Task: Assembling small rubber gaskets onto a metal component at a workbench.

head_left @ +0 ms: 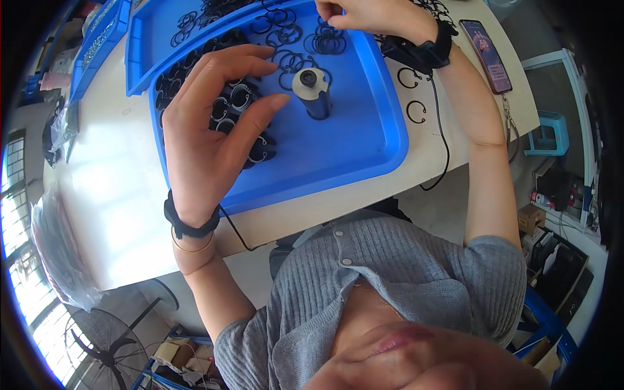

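No words or numbers could be read for certain. The phone [486, 57] on the right side of the table [104, 182] had a lit screen [482, 44] with a reddish picture and small pale lines resembling print, too small to make out.

Right, just back from the left fingers [250, 52], there's a gathered black fabric wristband [188, 222], a thin black cable [233, 229] running from beside it; a touch farther from those fingers, a slim gold-coloured bangle [195, 249]! Behind the right fingers [341, 21], a black strap [447, 45] with a boxy black device [404, 54]. Farthest from all the fingers: a short-sleeved grey ribbed-knit top [416, 253], pale round buttons [347, 262] down its front.
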Demonstrator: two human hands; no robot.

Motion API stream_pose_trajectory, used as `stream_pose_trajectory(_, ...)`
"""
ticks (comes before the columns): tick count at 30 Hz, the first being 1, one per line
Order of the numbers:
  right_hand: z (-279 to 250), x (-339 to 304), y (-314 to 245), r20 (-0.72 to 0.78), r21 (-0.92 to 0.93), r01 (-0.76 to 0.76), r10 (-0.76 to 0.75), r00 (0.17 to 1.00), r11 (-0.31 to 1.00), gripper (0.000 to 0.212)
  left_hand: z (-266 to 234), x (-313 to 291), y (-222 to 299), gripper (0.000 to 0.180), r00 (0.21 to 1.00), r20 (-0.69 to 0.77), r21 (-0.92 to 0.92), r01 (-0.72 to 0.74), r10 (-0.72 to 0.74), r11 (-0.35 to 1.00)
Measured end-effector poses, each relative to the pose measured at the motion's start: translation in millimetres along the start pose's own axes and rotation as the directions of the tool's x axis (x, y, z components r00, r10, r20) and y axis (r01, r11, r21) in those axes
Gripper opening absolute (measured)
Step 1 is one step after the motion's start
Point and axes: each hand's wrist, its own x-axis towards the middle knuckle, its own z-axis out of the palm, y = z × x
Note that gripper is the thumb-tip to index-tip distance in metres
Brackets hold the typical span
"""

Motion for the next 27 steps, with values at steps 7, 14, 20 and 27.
stream_pose_trajectory(7,2,11,1,-0.385,0.314,0.147,-0.016,0.923,0.938,0.013,-1,0,-3,0.025,0.998,-0.037,-0.006,-0.053,0.053,0.999)
stream_pose_trajectory(14,-32,-18,-30,-0.125,0.824,0.116,-0.022,0.992,0.555,0.014,0,2,-12,0.028,0.987,-0.160,-0.151,-0.032,0.007,0.988)
stream_pose_trajectory(20,-29,-34,-56,-0.085,0.913,0.134,-0.141,0.986,0.386,0.024,-2,-2,-6,0.032,0.996,-0.088,-0.240,-0.002,-0.020,0.971)
stream_pose_trajectory(27,-13,-33,-67,0.015,0.945,0.035,-0.150,0.989,0.325,0.032,0,-5,-3,0.033,0.992,-0.005,-0.473,0.110,-0.127,0.874)
